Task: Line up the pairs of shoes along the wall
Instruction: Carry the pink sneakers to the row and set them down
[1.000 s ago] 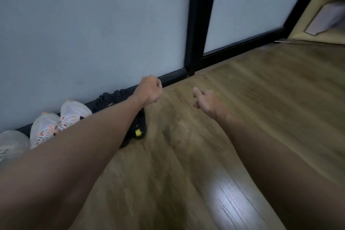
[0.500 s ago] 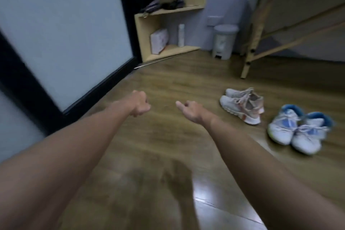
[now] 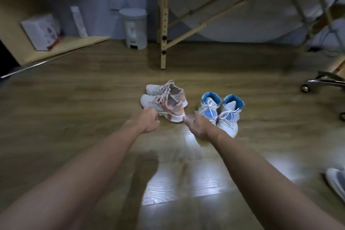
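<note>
A pair of grey-and-pink sneakers [image 3: 164,99] lies side by side on the wooden floor, toes pointing left. To their right stands a pair of white high-tops with blue lining [image 3: 222,112], toes toward me. My left hand [image 3: 147,121] hovers at the toe of the nearer grey-pink sneaker with its fingers loosely curled and nothing in them. My right hand [image 3: 197,125] reaches between the two pairs. Its thumb points at the heel of that same sneaker, and it partly covers the left high-top.
A folding table's wooden legs [image 3: 163,24] rise behind the shoes, beside a small white pedal bin [image 3: 133,28]. A low wooden shelf [image 3: 56,46] with a white box stands far left. A chair's wheeled base [image 3: 317,82] sits at right, and another pale shoe [image 3: 336,183] lies at the right edge.
My view has swung right, away from the wall and the shoes there. Both hands have stretched forward and now reach the grey-pink sneakers.
</note>
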A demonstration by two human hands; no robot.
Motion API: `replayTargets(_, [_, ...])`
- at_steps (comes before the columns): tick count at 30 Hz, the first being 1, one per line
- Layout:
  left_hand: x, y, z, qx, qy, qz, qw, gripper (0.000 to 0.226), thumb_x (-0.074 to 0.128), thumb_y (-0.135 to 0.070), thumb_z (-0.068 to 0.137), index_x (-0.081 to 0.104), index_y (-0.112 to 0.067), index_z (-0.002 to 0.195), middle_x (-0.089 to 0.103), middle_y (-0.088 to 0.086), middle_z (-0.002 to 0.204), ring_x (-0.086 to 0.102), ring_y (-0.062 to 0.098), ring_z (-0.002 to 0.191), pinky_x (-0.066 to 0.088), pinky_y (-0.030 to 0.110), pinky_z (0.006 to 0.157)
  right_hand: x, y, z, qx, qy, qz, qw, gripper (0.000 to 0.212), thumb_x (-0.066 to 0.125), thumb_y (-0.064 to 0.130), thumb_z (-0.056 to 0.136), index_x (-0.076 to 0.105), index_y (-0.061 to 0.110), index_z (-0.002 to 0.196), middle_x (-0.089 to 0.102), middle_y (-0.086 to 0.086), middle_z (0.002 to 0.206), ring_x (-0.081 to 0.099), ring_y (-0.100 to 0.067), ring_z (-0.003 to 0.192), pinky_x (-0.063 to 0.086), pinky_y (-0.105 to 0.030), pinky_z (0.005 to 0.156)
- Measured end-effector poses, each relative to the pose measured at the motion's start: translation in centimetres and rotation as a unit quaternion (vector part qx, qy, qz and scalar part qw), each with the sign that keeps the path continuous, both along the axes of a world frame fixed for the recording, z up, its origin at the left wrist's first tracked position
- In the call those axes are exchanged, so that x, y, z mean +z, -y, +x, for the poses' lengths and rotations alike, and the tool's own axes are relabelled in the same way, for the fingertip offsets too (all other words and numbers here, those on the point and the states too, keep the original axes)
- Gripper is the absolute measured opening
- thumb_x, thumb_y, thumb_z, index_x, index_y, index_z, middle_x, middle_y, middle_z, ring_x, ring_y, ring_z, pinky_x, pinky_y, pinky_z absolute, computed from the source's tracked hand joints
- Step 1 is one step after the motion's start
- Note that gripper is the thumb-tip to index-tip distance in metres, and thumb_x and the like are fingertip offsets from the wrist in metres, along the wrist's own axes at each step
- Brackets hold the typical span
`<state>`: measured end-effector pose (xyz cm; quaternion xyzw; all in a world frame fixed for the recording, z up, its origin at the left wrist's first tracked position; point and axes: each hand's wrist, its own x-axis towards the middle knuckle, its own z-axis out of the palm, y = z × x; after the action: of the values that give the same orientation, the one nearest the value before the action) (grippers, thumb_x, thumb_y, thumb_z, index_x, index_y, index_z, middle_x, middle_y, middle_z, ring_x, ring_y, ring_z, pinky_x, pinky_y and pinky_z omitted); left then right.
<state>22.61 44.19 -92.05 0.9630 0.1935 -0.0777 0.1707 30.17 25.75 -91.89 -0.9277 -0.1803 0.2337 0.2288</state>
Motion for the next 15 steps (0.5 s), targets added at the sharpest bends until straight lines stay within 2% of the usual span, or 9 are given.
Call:
replayTargets(4, [-5.0, 2.1, 4.8, -0.012, 0.107, -0.061, 0.992, 0.022, 0.049, -0.012, 0.088, 0.064, 0.001, 0.097, 0.065, 0.023, 0.108, 0.057, 0.038, 0.106, 0.046, 0.040, 0.090, -3.5, -0.5, 4.5, 0.030, 0.029, 0.018, 0.999, 0.072, 0.037, 0.049, 0.099, 0.013, 0.009, 0.153, 0.020, -0.014, 0.159, 0.020, -0.027, 0.146, 0.018, -0.036, 0.116])
replayTargets(9, [-8.0, 1.3, 8.4, -0.004, 0.122, -0.106, 0.987, 0.032, 0.052, -0.012, 0.084, 0.059, -0.005, 0.115, 0.065, 0.017, 0.113, 0.059, 0.034, 0.107, 0.049, 0.042, 0.090, -5.7, -1.9, 8.3, 0.055, 0.056, 0.039, 0.996, 0.065, 0.036, 0.044, 0.101, 0.012, 0.014, 0.154, 0.020, -0.012, 0.159, 0.020, -0.025, 0.146, 0.019, -0.038, 0.117])
replayTargets(13, [-8.8, -0.6, 11.5, 0.031, 0.115, -0.131, 0.984, 0.026, 0.060, -0.016, 0.084, 0.059, -0.009, 0.109, 0.061, 0.013, 0.118, 0.054, 0.030, 0.112, 0.047, 0.039, 0.092, -6.6, -3.7, 11.3, 0.094, 0.092, 0.019, 0.991, 0.062, 0.042, 0.020, 0.099, 0.013, 0.011, 0.153, 0.017, -0.009, 0.160, 0.019, -0.025, 0.146, 0.018, -0.032, 0.115])
replayTargets(15, [-9.1, -1.0, 12.8, 0.011, 0.079, -0.147, 0.986, 0.029, 0.063, -0.019, 0.084, 0.058, -0.011, 0.111, 0.059, 0.011, 0.118, 0.053, 0.029, 0.113, 0.047, 0.040, 0.093, -6.7, -4.6, 12.8, 0.124, 0.115, -0.021, 0.985, 0.073, 0.043, 0.002, 0.090, 0.010, 0.012, 0.153, 0.010, -0.007, 0.161, 0.023, -0.028, 0.145, 0.022, -0.036, 0.115])
